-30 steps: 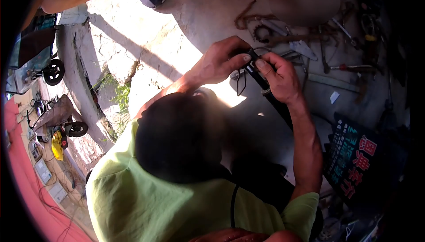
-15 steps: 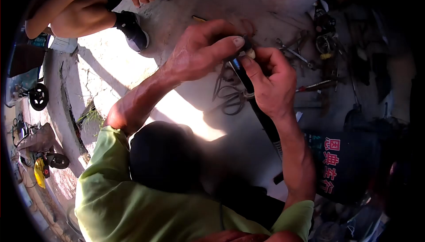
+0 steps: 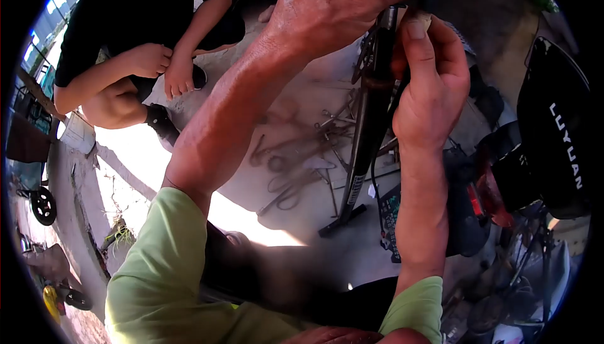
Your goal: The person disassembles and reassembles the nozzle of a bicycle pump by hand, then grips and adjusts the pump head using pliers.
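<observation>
Sunlit and shaded concrete floor (image 3: 314, 80) spreads out below the head view, with metal tools (image 3: 333, 124) scattered over it and a blurred looped tool, perhaps scissors, nearer the sunny patch. Someone in a black shirt (image 3: 119, 29) crouches on the left, hands apart from the work; on the right is a black panel (image 3: 557, 136) lettered LUYUAN. Between the two forearms is a black tube (image 3: 362, 143), perhaps a floor pump, slanting across the view with its crosspiece foot (image 3: 343, 221) low down and its top near the hands. The right hand (image 3: 434, 86) has thumb and forefinger pinched on a small pale piece (image 3: 426, 22) beside that top end. The left hand (image 3: 340, 11) arches over it, thumb stretched out; its other fingers are mostly hidden, so I cannot tell what they grasp. Fine two-handed work at the tube's top seems in hand; the next move likely calls for a steady pinch and the tube kept from tipping.
</observation>
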The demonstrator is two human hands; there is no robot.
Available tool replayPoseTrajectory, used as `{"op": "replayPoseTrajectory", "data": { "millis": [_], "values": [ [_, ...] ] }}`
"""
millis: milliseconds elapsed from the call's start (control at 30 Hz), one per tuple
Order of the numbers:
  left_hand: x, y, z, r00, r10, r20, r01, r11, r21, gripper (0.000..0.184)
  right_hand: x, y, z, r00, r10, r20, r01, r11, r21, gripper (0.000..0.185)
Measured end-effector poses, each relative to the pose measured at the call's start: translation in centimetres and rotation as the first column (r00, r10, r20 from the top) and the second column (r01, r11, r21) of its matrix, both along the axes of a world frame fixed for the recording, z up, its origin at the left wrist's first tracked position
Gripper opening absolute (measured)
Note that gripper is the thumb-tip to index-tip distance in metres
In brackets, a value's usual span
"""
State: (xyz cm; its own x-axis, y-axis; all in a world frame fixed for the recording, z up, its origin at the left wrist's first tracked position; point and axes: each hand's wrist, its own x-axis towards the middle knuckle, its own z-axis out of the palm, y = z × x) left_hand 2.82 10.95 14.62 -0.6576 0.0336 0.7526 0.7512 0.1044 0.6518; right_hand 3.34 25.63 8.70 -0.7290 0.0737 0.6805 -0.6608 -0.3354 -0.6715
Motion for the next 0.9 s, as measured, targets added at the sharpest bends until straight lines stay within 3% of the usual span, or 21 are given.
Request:
{"op": "replayPoseTrajectory", "data": {
  "millis": [67, 133, 233, 333, 400, 433, 533, 633, 733, 900],
  "values": [
    [0.3, 1.2, -0.1, 0.996, -0.093, -0.006, 0.094, 0.993, 0.065, 0.030, 0.9, 1.1, -0.2, 1.000, 0.018, -0.015, -0.018, 1.000, -0.004, 0.026],
    [0.6, 2.3, -0.6, 0.954, -0.299, -0.029, 0.299, 0.935, 0.193, 0.031, 2.1, 1.8, 0.2, 1.000, -0.007, 0.021, 0.007, 1.000, 0.011, 0.026],
    [-0.6, 3.2, -1.2, 0.937, -0.224, -0.268, 0.219, 0.975, -0.050, 0.032, 2.5, 2.8, 0.7, 0.998, -0.059, 0.016, 0.058, 0.997, 0.051, 0.028],
    [-0.5, 3.9, -1.2, 0.904, -0.327, -0.277, 0.314, 0.945, -0.092, 0.033, 2.2, 5.0, 1.0, 1.000, -0.014, 0.016, 0.013, 0.996, 0.090, 0.029],
    [-0.4, 4.2, -1.1, 0.879, -0.472, -0.067, 0.475, 0.879, 0.042, 0.032, 2.4, 5.5, 1.5, 0.998, 0.015, 0.063, -0.024, 0.991, 0.130, 0.029],
    [-0.8, 4.3, -1.2, 0.879, -0.460, -0.129, 0.464, 0.886, 0.002, 0.032, 2.5, 5.6, 1.7, 0.997, 0.034, 0.071, -0.042, 0.994, 0.106, 0.029],
    [-0.4, 5.0, -1.5, 0.785, -0.616, -0.069, 0.617, 0.767, 0.176, 0.032, 2.8, 5.5, 2.1, 0.994, 0.070, 0.083, -0.076, 0.995, 0.067, 0.031],
    [0.9, 3.5, -0.2, 0.883, -0.469, 0.025, 0.468, 0.883, 0.022, 0.032, 2.3, 5.6, 1.9, 0.996, 0.051, 0.069, -0.057, 0.994, 0.091, 0.031],
    [0.0, 4.0, -1.0, 0.847, -0.510, -0.151, 0.519, 0.854, 0.024, 0.032, 1.8, 5.5, 1.8, 0.999, 0.042, 0.026, -0.045, 0.993, 0.107, 0.028],
    [0.4, 3.2, -0.9, 0.836, -0.540, -0.098, 0.543, 0.840, -0.001, 0.034, 1.8, 4.9, 1.4, 0.995, -0.090, -0.036, 0.094, 0.987, 0.129, 0.026]
  ]
}}
